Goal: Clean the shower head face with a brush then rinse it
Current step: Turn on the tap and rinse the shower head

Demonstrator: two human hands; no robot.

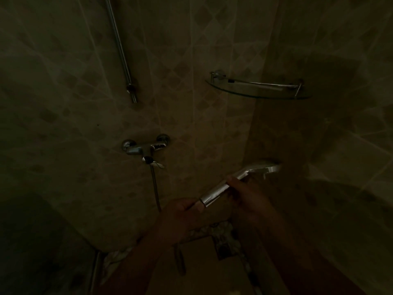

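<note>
Both hands are closed round the shower head (240, 182) handle, left hand (182, 211) at its base, right hand (246, 199) higher, below the shelf (257, 90). No brush is seen, though dimness may hide one; scrubbing and rinsing seemingly remain.

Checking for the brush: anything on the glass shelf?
Nothing visible on the glass shelf, only its chrome rail. The frame is dark, so a small or clear item could go unseen. No brush shows.
</note>
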